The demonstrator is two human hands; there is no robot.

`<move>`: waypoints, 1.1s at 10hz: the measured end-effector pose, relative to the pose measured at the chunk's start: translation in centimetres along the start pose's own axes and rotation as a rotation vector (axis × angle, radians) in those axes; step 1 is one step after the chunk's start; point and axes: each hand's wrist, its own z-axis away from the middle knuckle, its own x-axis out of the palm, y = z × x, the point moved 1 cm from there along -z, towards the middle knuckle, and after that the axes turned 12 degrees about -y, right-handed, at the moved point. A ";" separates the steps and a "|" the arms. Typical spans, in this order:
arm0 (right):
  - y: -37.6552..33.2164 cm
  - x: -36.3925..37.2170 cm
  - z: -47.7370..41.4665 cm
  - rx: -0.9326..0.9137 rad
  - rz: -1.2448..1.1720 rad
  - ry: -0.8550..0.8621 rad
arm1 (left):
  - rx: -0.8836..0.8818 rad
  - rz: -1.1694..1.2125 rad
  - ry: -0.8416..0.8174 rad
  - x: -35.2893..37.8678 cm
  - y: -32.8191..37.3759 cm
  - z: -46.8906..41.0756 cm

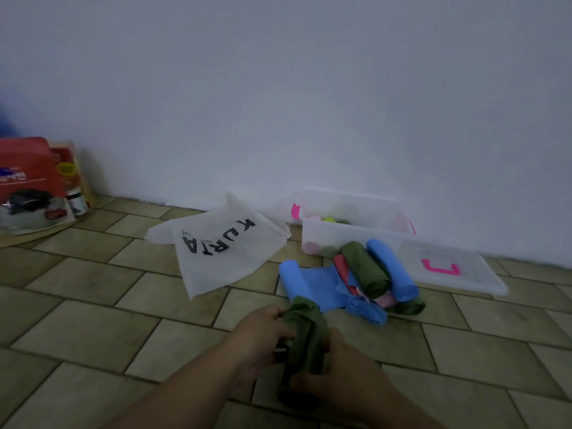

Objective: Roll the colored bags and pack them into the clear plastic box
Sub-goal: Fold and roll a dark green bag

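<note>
While gripping the green bag (305,329) with left hand (263,332) and right hand (337,376), short of the clear plastic box (346,239), finish rolling, then presumably pack it there.

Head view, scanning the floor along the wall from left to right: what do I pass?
red printed package → white fabric bag printed KURTA → clear plastic box with pink latches → clear flat lid with pink handle
</note>
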 end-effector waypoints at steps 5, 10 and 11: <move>5.6 0.5 -0.4 0.593 -0.007 0.299 | 0.095 -0.694 0.591 -5.3 3.8 1.1; 5.4 0.3 -1.0 0.583 0.088 0.274 | -0.080 -1.476 -0.039 -0.8 -2.6 -3.7; 5.5 0.7 0.6 0.458 0.017 0.387 | -0.110 -1.524 -0.057 -1.5 -2.9 -4.5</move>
